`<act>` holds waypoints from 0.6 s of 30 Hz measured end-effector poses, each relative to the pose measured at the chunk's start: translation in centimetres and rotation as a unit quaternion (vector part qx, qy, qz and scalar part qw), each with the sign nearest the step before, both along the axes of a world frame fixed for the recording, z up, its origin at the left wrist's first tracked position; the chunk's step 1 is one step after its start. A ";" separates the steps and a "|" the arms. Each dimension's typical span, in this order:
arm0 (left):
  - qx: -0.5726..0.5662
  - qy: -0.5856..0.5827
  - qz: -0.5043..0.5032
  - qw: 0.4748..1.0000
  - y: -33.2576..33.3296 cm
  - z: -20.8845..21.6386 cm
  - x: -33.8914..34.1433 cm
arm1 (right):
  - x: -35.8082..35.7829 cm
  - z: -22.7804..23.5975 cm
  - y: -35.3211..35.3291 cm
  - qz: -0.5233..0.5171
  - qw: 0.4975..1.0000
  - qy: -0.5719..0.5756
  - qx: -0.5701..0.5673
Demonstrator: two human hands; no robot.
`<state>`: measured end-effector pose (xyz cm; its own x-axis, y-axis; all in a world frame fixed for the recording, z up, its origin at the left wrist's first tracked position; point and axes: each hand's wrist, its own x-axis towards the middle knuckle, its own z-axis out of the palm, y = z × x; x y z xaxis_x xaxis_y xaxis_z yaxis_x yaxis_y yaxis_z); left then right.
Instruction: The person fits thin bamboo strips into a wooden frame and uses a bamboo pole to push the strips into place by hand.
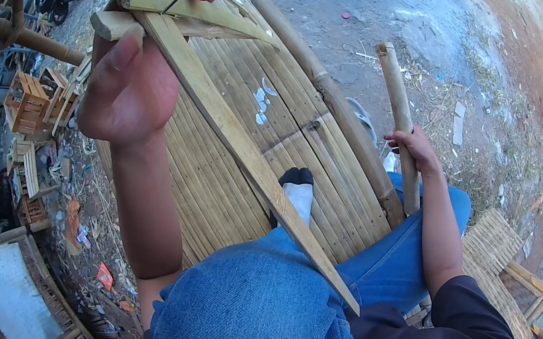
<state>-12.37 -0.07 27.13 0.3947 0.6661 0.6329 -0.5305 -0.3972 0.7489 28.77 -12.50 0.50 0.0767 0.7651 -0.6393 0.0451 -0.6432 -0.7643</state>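
Note:
My left hand (131, 96) is raised at the upper left, closed round the joint of a wooden frame. One long slat (233, 140) slants from that joint down past my knee, its thin end near my lap. A pointed, wedge-shaped wooden piece (215, 12) crosses it at the top, with a dark nail (174, 2) showing at the crossing. Another wooden bar (115, 24) lies across behind them. Fingertips show over the top; the rest of the grip is hidden behind the wood. At the right, my right hand (415, 150) grips a thick round wooden stick (393, 83), held upright beside my leg.
Beneath me is a bamboo-slat platform (212, 202) with a bamboo pole edge (351, 126). White scraps (261, 107) lie on it near my socked foot (300, 193). Wooden crates (26, 104) and litter stand on the left ground; a woven bamboo panel (491, 243) is at lower right.

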 end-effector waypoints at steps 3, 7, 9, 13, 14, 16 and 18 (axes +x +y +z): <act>0.029 -0.032 -0.034 0.998 0.3 -0.2 0.2 | 0.1 -0.2 0.1 -0.003 1.000 -0.001 0.001; -0.048 -0.067 -0.056 0.995 -0.8 1.3 0.4 | 0.0 -0.2 0.0 0.003 1.000 -0.007 -0.002; -0.105 -0.043 -0.020 0.993 -1.1 1.8 -0.4 | -0.1 -0.2 0.1 0.005 1.000 -0.003 -0.001; -0.070 -0.110 0.010 0.991 0.3 0.1 -0.2 | -0.1 -0.5 0.1 0.004 1.000 -0.003 -0.002; -0.083 -0.137 0.025 0.987 0.4 -0.2 0.1 | 0.0 -0.6 0.1 0.003 1.000 -0.003 -0.003; -0.095 -0.161 0.041 0.981 0.2 -0.1 0.6 | -0.1 -0.5 0.1 0.005 1.000 -0.002 -0.002; -0.157 -0.191 0.062 0.967 -0.4 0.2 1.0 | -0.2 -0.4 0.1 0.007 1.000 -0.001 -0.002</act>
